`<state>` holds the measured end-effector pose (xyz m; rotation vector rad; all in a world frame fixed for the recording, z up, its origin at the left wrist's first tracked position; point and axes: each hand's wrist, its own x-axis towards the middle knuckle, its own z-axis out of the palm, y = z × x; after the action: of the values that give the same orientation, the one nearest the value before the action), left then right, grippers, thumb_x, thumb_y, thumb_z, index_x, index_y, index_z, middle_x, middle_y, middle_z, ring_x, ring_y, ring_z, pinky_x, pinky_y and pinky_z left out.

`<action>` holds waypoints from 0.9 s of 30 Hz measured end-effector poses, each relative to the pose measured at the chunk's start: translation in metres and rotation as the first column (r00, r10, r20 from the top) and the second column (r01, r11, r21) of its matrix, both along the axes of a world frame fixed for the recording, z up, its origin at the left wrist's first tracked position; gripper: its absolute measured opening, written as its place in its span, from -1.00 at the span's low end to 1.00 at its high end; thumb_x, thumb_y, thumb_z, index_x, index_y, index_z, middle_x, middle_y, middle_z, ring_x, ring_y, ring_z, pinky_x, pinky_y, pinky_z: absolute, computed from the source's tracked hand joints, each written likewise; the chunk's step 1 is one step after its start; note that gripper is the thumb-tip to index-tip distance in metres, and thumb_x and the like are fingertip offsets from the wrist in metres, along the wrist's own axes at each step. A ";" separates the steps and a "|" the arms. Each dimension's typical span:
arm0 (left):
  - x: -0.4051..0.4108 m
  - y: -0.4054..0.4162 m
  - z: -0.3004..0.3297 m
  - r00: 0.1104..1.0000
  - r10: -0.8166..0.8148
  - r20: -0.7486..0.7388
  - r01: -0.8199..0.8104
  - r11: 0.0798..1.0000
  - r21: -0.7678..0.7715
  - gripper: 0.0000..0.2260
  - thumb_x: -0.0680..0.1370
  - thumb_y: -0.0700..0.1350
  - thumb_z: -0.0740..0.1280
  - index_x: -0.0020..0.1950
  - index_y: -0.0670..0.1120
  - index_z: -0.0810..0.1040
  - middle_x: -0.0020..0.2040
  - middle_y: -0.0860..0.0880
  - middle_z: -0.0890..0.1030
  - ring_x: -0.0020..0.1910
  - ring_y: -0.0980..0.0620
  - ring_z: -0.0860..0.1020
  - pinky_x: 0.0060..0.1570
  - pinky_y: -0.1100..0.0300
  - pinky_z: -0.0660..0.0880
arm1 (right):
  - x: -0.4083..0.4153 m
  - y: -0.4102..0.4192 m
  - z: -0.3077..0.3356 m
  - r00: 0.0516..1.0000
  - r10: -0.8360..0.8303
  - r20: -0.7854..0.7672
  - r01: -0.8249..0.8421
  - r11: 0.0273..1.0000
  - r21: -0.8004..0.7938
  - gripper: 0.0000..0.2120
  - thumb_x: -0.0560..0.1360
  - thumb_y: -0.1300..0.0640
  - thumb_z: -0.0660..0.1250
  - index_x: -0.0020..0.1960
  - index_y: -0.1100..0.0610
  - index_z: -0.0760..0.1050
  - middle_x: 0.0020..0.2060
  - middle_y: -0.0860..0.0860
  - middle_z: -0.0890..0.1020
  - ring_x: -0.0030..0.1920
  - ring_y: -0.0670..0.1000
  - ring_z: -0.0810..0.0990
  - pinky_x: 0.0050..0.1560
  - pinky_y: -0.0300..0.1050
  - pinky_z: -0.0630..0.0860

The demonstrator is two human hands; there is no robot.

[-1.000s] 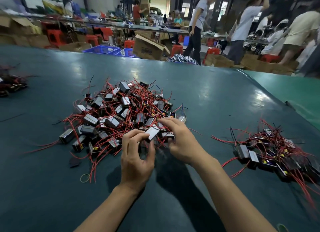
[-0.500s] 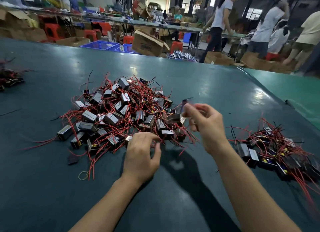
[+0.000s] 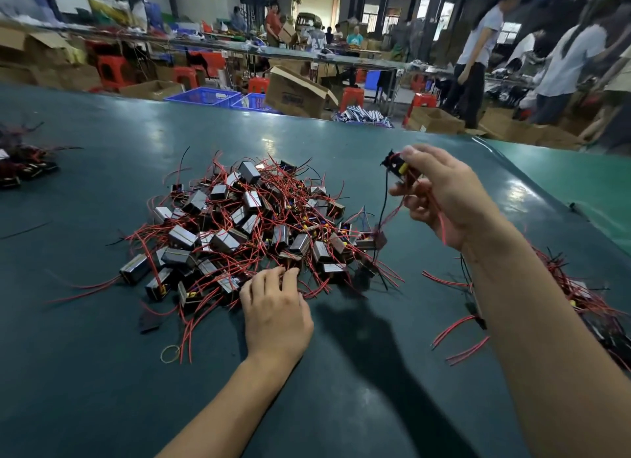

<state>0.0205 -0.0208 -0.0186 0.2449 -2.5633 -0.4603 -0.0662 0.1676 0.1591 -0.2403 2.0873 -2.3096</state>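
Writing printed on the side of the open cardboard box (image 3: 297,92) beyond the table (image 3: 102,389) is too blurred to read. Right hand (image 3: 447,198) is raised above the table, its fingers pinching a small black component (image 3: 396,164) with a yellow piece. Red wires run through the palm, and a black wire hangs down to the right edge of the pile (image 3: 246,225). That pile, small dark blocks tangled in red wires, lies mid-table. Left hand (image 3: 276,314) rests at its near edge, fingers curled into the wires; whether they grip anything cannot be told. A rubber band (image 3: 170,353) lies on the table just beside the pile. A second heap (image 3: 580,293) sits to the right, partly hidden by the right forearm. A third heap (image 3: 20,164) lies far left. Blue baskets (image 3: 205,97) and red stools (image 3: 112,68) stand behind the table.
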 end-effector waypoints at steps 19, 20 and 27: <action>0.008 0.003 0.013 0.896 -0.352 -0.272 0.397 0.908 0.134 -0.40 0.54 0.22 0.21 0.39 -0.20 0.40 0.29 -0.09 0.51 0.28 -0.03 0.46 0.31 0.04 0.37 | 0.017 -0.020 0.028 0.961 0.258 0.096 -0.250 0.964 -0.091 -0.83 0.63 0.03 0.15 -0.02 0.10 0.44 -0.44 0.03 0.58 -0.41 0.00 0.60 -0.55 -0.30 0.41; 0.009 0.003 0.013 0.873 -0.389 -0.296 0.445 0.882 0.153 -0.40 0.55 0.23 0.20 0.40 -0.19 0.38 0.29 -0.08 0.51 0.28 0.01 0.44 0.33 0.10 0.34 | 0.020 -0.026 0.020 0.951 0.281 0.129 -0.266 0.956 -0.120 -0.82 0.63 0.01 0.17 -0.02 0.10 0.44 -0.44 0.03 0.56 -0.39 0.02 0.63 -0.56 -0.30 0.41; 0.005 0.001 0.007 0.812 -0.447 -0.376 0.538 0.823 0.182 -0.69 0.61 0.03 0.20 0.05 -0.17 0.59 -0.08 -0.01 0.63 -0.07 0.02 0.57 -0.01 0.02 0.49 | 0.034 -0.062 -0.019 0.923 0.357 0.143 -0.342 0.932 -0.122 -0.83 0.57 0.01 0.29 0.01 0.11 0.41 -0.41 0.02 0.48 -0.42 0.01 0.61 -0.60 -0.29 0.37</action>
<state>0.0257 -0.0193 -0.0120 -0.3982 -2.2093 -0.9790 -0.0326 0.1061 0.1398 -0.3781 1.6987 -2.1354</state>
